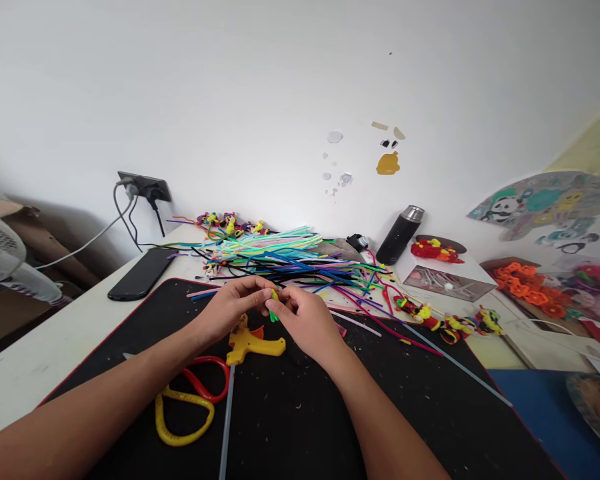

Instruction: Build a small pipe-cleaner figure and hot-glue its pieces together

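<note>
Between the fingertips of both hands is a small yellow and green pipe cleaner piece (274,308), mostly covered by the fingers. My left hand (237,303) pinches it from the left, while my right hand (305,317) closes on it from the right. Just below them on the black mat (290,427) lies a yellow glue gun (253,345) with a long clear glue stick (226,427) sticking out of its back. Under my left forearm rest scissors (185,417) with one red and one yellow handle loop; their blades are mostly hidden.
A heap of coloured pipe cleaners (295,257) lies behind the hands. A smartphone (140,273) is at the left, a black flask (400,235) at the back right. Several small colourful figures (460,327) lie on the right, near another glue stick (460,365). A fan (15,267) stands far left.
</note>
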Demonstrator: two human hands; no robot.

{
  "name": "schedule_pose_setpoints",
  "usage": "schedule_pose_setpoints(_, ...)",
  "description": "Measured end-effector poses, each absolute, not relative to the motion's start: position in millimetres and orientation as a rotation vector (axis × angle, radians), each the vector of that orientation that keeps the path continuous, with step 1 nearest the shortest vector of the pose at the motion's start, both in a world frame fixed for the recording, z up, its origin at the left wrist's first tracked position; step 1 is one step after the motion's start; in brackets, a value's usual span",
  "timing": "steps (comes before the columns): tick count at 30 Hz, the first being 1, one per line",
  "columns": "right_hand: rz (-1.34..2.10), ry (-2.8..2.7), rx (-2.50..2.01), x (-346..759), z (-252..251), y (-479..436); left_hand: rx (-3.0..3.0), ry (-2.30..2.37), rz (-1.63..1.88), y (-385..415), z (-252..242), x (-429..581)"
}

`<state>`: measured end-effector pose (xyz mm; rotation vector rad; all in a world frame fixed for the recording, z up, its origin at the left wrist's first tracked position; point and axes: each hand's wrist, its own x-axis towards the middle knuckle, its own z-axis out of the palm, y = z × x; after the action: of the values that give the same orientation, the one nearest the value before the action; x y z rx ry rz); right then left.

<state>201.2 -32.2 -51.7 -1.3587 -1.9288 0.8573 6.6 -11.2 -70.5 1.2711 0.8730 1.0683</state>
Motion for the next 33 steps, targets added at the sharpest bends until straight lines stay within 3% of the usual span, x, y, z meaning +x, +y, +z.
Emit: schedule_pose_setpoints(33, 0.913, -1.935, -1.311, 198.9, -56.2, -32.5, 1.178, 0.958, 1.228, -10.2, -64.6, 10.2)
